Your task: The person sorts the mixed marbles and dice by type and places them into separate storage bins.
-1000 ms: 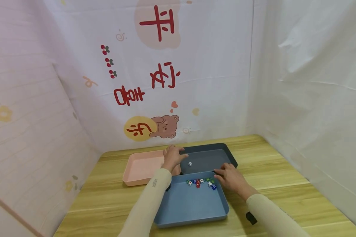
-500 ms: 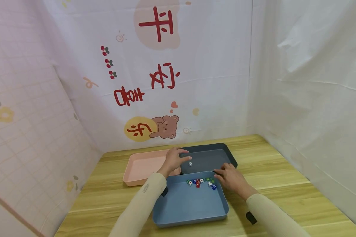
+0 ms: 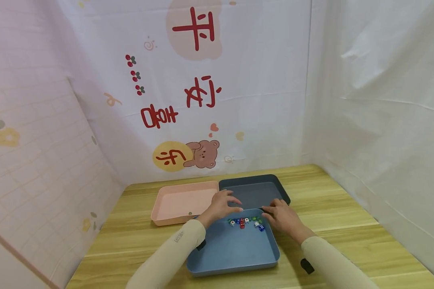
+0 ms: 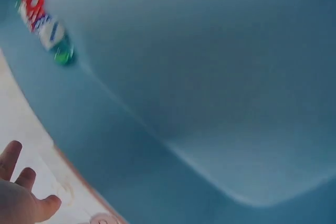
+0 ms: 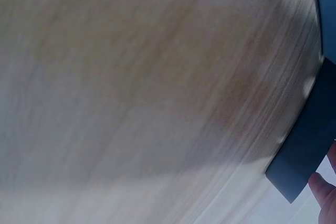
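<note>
My left hand [image 3: 220, 206] hovers over the meeting corner of the trays, thumb and fingers spread apart, nothing seen between them. Several small dice [image 3: 242, 222] in red, white, blue and green lie along the far side of the blue tray [image 3: 235, 253]. At the right, my right hand [image 3: 283, 216] rests by the dark tray's near rim, close to the blue tray's corner. The right wrist view shows its fingertips [image 5: 317, 182] touching the dark tray [image 3: 253, 194]. The left hand covers the dark tray's near left part.
A pink tray [image 3: 184, 198] stands at the back left, with a green die [image 3: 190, 213] near its front wall. All three trays sit close together on the wood-grain table [image 3: 340, 224]. White printed cloth [image 3: 264, 100] hangs behind and at both sides.
My left hand has moved right and nearer, from above the pink tray toward the blue tray's far edge. The white die in the dark tray is now out of sight. The right hand stays put.
</note>
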A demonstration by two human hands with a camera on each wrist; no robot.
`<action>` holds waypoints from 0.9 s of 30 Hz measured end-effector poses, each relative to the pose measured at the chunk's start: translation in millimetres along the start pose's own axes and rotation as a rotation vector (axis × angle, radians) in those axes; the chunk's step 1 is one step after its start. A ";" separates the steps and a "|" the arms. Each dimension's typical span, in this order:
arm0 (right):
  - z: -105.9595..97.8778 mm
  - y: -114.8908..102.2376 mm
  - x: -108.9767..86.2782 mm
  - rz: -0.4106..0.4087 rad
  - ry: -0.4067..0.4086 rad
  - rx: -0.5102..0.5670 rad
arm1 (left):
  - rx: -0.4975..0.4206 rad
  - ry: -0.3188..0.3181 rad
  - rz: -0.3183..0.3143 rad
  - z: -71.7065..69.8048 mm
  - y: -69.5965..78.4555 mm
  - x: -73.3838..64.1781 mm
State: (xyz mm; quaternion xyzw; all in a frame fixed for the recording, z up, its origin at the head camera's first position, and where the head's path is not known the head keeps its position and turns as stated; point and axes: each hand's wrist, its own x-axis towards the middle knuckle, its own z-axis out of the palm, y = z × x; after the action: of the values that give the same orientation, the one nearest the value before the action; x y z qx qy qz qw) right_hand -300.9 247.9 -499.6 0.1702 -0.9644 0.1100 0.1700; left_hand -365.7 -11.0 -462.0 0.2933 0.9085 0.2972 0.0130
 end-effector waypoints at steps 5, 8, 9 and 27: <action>0.2 2.0 -0.2 -0.007 -0.017 -0.015 | 0.112 -0.029 0.040 13.7 7.3 -1.8; 0.2 3.0 -0.3 -0.010 -0.024 -0.018 | 0.120 -0.030 0.059 20.3 12.4 -2.4; 0.2 3.3 -0.3 -0.011 -0.027 -0.019 | 0.124 -0.027 0.060 22.8 13.9 -2.1; 1.6 5.9 0.3 -0.049 -0.029 -0.071 | 0.297 0.002 0.060 54.5 31.5 1.3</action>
State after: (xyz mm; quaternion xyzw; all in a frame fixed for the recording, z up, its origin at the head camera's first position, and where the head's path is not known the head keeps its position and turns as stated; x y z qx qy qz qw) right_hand -303.7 252.8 -501.8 0.1894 -0.9656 0.0689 0.1646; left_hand -339.4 39.2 -489.4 0.3189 0.9333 0.1602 -0.0401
